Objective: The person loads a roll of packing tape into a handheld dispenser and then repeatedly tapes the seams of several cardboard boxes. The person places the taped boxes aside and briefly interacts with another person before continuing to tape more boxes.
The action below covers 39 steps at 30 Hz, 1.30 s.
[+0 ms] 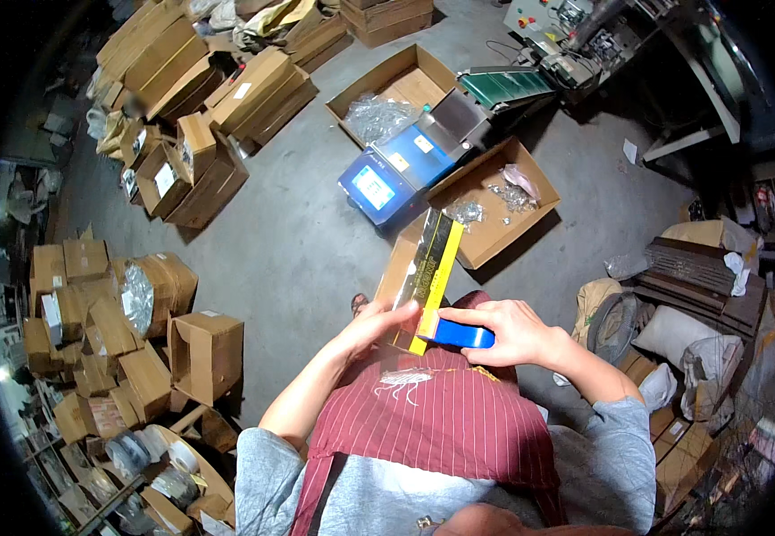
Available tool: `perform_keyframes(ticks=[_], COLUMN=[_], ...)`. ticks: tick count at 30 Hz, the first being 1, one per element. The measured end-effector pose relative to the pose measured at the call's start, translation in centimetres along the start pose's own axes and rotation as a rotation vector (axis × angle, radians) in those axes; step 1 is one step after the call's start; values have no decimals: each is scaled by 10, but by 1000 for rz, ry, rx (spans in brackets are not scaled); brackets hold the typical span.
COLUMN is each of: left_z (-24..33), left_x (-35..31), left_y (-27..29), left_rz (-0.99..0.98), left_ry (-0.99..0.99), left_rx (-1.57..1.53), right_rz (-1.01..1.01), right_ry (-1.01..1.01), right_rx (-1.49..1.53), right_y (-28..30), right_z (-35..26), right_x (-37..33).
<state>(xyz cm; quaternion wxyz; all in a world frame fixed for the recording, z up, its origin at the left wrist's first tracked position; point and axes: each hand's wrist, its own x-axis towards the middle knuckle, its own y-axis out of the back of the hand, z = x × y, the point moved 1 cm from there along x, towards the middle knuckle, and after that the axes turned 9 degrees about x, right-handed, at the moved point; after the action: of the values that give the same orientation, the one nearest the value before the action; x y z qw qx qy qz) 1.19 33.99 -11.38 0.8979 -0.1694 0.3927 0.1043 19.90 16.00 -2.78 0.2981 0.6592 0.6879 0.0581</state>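
Note:
A long, flat package (436,272), with a yellow and black printed strip and a see-through part, slants across my lap. My left hand (377,327) is closed on its left side near the lower end, thumb on top. Against the package's right edge sits a blue handheld tool (460,334) that looks like a stapler. My right hand (514,329) is closed around it from the right, the index finger stretched along its top. The tool's tip meets the yellow strip; its underside is hidden. White threads lie on my striped red apron (441,420).
Ahead stands a blue machine (396,174) with a lit screen and a green conveyor belt (505,85). Open cartons (544,214) with clear plastic packets flank it. Stacked cardboard boxes (209,353) fill the left; sacks (673,335) and bundled goods crowd the right.

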Motion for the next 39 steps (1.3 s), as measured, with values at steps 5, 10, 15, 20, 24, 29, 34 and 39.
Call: perform_keyframes(ticks=[5, 10, 15, 20, 24, 29, 34, 39], left_z=[-34, -50, -72, -119, -113, -117, -128, -108], left_x=[12, -5, -41, -53, -89, -111, -118, -162], left_y=[20, 59, 98, 135, 148, 166, 178, 190], left_rz=[51, 149, 242, 245, 134, 93, 93, 54], left_ry=[4, 1, -37, -117, -154, -215, -262, -376], left_rx=[-88, 18, 226, -94, -118, -119, -432, -588], right_rz=[-86, -32, -17, -98, -192, -242, -216, -255], right_ry=[26, 83, 85, 39, -35, -80, 10, 32], right_rx=[-76, -51, -27, -82, -107, -109, -192, -160], right_y=[-15, -36, -48, -84, -101, -123, -135, -118], right_z=[-35, -76, -127, -155, -171, -188, -191, -221], right_x=[19, 43, 65, 98, 122, 147, 152, 156])
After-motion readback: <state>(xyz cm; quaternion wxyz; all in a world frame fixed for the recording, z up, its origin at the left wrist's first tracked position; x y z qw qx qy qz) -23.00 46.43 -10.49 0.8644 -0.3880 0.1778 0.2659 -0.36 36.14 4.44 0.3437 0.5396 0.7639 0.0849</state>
